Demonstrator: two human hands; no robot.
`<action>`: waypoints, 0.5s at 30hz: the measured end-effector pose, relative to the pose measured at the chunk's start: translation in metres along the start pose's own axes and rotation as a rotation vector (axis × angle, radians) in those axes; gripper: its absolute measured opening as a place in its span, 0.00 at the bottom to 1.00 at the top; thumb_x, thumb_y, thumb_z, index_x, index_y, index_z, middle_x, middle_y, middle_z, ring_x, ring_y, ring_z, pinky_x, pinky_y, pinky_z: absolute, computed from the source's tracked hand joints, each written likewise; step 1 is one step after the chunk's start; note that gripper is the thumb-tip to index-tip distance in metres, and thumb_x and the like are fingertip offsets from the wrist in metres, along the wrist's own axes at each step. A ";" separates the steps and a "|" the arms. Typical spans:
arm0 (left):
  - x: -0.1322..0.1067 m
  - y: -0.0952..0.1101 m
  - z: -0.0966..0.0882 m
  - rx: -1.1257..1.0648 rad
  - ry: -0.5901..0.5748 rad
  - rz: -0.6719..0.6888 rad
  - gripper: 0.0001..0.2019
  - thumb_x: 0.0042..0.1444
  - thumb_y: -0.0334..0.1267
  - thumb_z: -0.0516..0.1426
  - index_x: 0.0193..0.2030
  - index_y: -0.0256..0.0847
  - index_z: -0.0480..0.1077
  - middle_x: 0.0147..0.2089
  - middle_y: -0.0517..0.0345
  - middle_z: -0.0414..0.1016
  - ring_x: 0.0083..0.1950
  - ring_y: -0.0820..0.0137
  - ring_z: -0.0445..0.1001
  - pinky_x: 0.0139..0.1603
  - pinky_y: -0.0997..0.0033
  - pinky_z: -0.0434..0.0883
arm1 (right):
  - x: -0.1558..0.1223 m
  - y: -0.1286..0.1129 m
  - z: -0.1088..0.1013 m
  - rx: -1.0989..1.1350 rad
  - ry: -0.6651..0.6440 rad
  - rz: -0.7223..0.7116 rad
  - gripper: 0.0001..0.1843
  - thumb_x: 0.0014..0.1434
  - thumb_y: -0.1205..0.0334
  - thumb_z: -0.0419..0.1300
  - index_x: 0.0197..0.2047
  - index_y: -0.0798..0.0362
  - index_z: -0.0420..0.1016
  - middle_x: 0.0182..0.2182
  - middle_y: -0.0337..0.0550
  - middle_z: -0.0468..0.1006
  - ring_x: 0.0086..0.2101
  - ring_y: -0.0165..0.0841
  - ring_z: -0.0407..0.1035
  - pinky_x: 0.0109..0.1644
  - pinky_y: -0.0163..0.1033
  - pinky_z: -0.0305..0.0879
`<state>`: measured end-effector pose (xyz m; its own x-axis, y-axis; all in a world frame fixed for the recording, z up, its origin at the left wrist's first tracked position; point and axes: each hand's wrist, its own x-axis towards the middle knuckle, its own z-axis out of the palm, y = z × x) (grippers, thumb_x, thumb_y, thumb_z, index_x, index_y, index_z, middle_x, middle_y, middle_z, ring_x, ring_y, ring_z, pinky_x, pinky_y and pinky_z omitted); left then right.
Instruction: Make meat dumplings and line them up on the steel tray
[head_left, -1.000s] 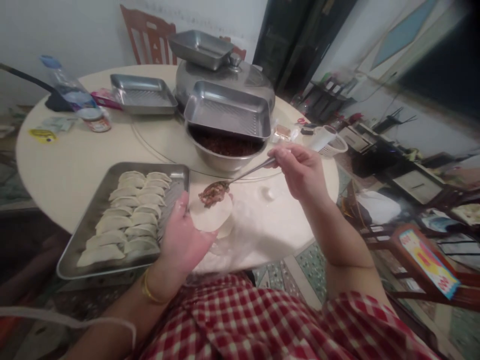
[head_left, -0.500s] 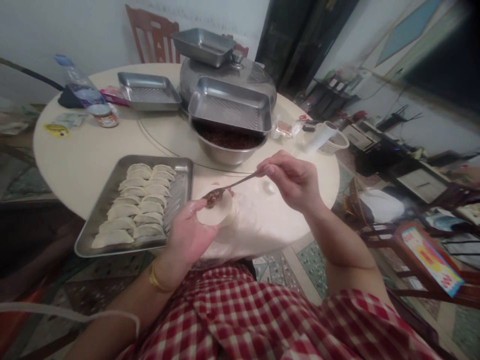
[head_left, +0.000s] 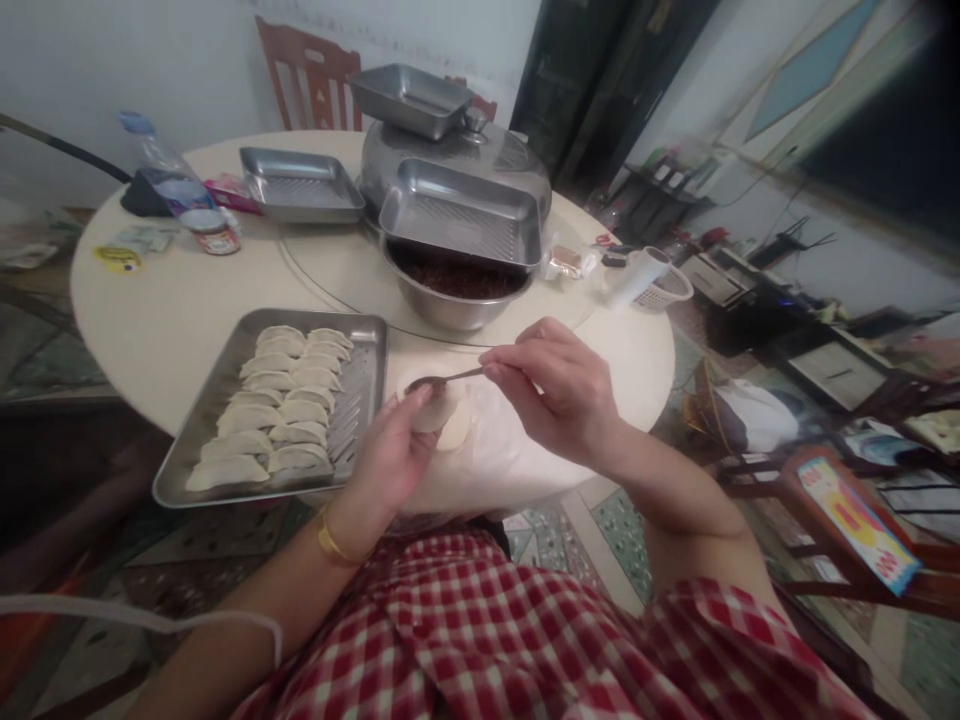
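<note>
My left hand (head_left: 390, 455) is curled around a round dumpling wrapper (head_left: 436, 412), fingers folding it up. My right hand (head_left: 551, 388) pinches the handle of a metal spoon (head_left: 442, 380), whose bowl rests at the wrapper's top edge. More loose wrappers (head_left: 457, 432) lie on the floured table just beneath. To the left sits a metal tray (head_left: 360, 400) holding several folded dumplings (head_left: 281, 410) in rows. Behind the hands stands a steel bowl of dark filling (head_left: 454, 285), half covered by an empty tray (head_left: 461, 215).
A round cream table (head_left: 172, 310) carries another empty tray (head_left: 300, 185), a lidded steel pot (head_left: 465, 150) with a tray on top, a water bottle (head_left: 169, 175), a small jar (head_left: 217, 238) and a white cup (head_left: 637, 275). Wooden chairs stand behind and at right.
The spoon has lowered onto the wrapper and its filling is no longer visible. My left hand has closed up around the wrapper, and my right hand has moved left toward it.
</note>
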<state>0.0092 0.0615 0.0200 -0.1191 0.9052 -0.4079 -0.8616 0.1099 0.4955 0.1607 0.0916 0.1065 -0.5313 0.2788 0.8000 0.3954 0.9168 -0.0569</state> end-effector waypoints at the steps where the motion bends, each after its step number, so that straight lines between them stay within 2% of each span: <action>1: 0.001 -0.001 -0.001 0.000 -0.013 0.013 0.05 0.51 0.23 0.61 0.31 0.33 0.76 0.31 0.57 0.82 0.33 0.75 0.79 0.39 0.79 0.77 | 0.000 -0.001 0.000 0.003 0.003 -0.006 0.05 0.63 0.69 0.58 0.37 0.53 0.75 0.24 0.39 0.78 0.25 0.29 0.66 0.31 0.37 0.66; 4: 0.004 -0.002 -0.003 0.006 -0.018 0.031 0.04 0.52 0.22 0.60 0.31 0.33 0.76 0.31 0.57 0.82 0.33 0.74 0.80 0.39 0.77 0.78 | 0.001 -0.002 0.000 0.027 0.024 0.013 0.05 0.62 0.71 0.59 0.37 0.54 0.76 0.26 0.40 0.79 0.26 0.29 0.66 0.31 0.37 0.66; 9: 0.004 -0.002 -0.003 0.030 0.014 -0.013 0.06 0.54 0.22 0.59 0.33 0.34 0.75 0.32 0.57 0.81 0.33 0.75 0.79 0.37 0.78 0.78 | -0.002 0.003 -0.003 0.072 0.052 0.125 0.05 0.63 0.69 0.59 0.37 0.53 0.77 0.28 0.39 0.81 0.27 0.29 0.68 0.32 0.37 0.66; 15: 0.003 -0.001 -0.006 0.024 0.012 -0.056 0.06 0.56 0.23 0.57 0.32 0.35 0.74 0.32 0.59 0.79 0.35 0.75 0.78 0.41 0.75 0.78 | -0.011 0.018 -0.008 0.140 0.116 0.386 0.07 0.64 0.62 0.59 0.37 0.51 0.78 0.28 0.38 0.81 0.29 0.29 0.72 0.35 0.37 0.69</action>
<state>0.0067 0.0617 0.0140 -0.0770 0.8923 -0.4449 -0.8550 0.1704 0.4898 0.1798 0.1029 0.1014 -0.2731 0.5825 0.7656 0.4393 0.7835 -0.4395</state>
